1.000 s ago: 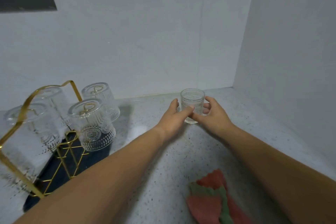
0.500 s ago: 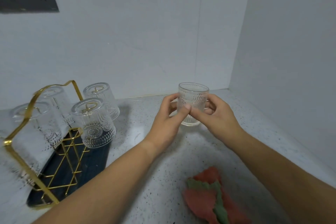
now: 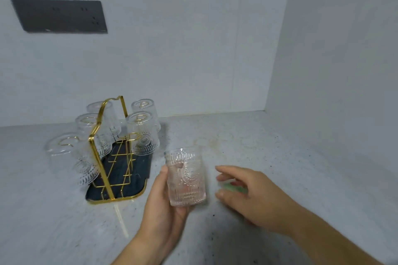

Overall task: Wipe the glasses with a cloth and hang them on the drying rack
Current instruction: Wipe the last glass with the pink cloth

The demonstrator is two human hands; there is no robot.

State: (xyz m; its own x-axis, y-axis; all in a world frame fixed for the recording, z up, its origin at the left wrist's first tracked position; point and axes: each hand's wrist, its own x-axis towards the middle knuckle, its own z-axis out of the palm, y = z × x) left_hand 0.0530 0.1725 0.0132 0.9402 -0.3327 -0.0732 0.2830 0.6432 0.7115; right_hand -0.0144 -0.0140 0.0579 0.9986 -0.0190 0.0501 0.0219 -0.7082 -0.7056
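I am holding one ribbed glass [image 3: 185, 176] upright in my left hand [image 3: 163, 206], the fingers wrapped round its back and lower half, so that grip is closed on it and it is hanging clear above the tabletop [image 3: 269, 157]. My right hand [image 3: 252, 198] is spread open with nothing in it, reaching down to the right of the glass; under its fingers a small patch of green and red is showing, which I am taking to be the cloth [image 3: 233, 187], mostly hidden.

I am judging this to be the start of the wiping step for the last loose glass. The drying rack [image 3: 112, 148] is standing to the left on its dark tray, with five glasses already hanging upside down on its gold pegs.

The next move is calling for my right hand to close on the cloth and bring it to the glass, while my left is keeping the glass steady; it looks slippery and fragile.
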